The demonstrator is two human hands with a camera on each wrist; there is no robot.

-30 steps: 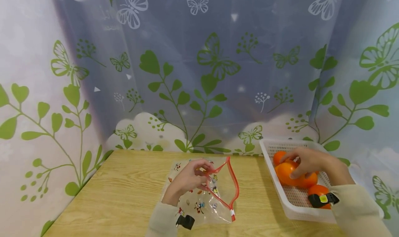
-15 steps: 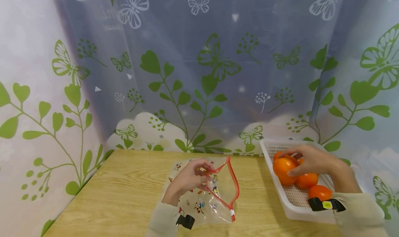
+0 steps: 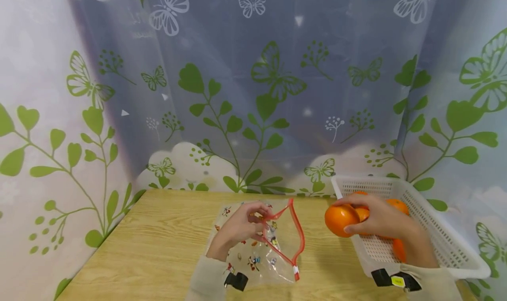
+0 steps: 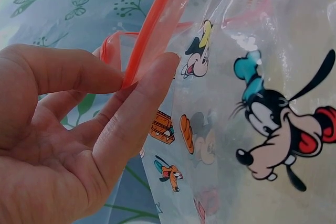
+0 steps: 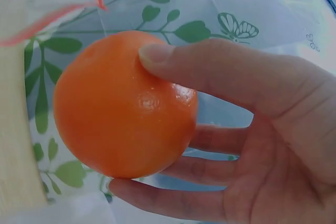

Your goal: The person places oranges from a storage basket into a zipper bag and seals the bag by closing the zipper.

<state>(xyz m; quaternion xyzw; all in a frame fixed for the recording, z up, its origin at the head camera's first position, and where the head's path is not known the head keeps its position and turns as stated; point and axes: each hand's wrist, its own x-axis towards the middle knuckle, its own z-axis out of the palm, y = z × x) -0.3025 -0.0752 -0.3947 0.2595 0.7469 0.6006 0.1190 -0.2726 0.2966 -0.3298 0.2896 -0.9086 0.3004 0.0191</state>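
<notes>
My left hand (image 3: pixel 241 228) pinches the red zip edge (image 4: pixel 152 30) of a clear zip bag (image 3: pixel 253 259) printed with cartoon figures. The bag lies on the table with its mouth spread apart toward the right. An orange (image 3: pixel 341 221) is held by my right hand (image 3: pixel 382 217) at the left rim of the white basket. In the right wrist view the thumb presses one side of the orange (image 5: pixel 123 108), and the fingers curl round the other side. More oranges (image 3: pixel 398 205) sit in the basket, partly hidden by the right hand.
The white perforated basket (image 3: pixel 447 244) stands at the table's right side. A wooden table (image 3: pixel 158 239) stretches under the bag. Behind it hangs a curtain (image 3: pixel 222 94) with green leaves and butterflies.
My right hand has gripped the orange, lifted it from among the others and carried it left to the basket's rim. The left hand and bag have stayed put.
</notes>
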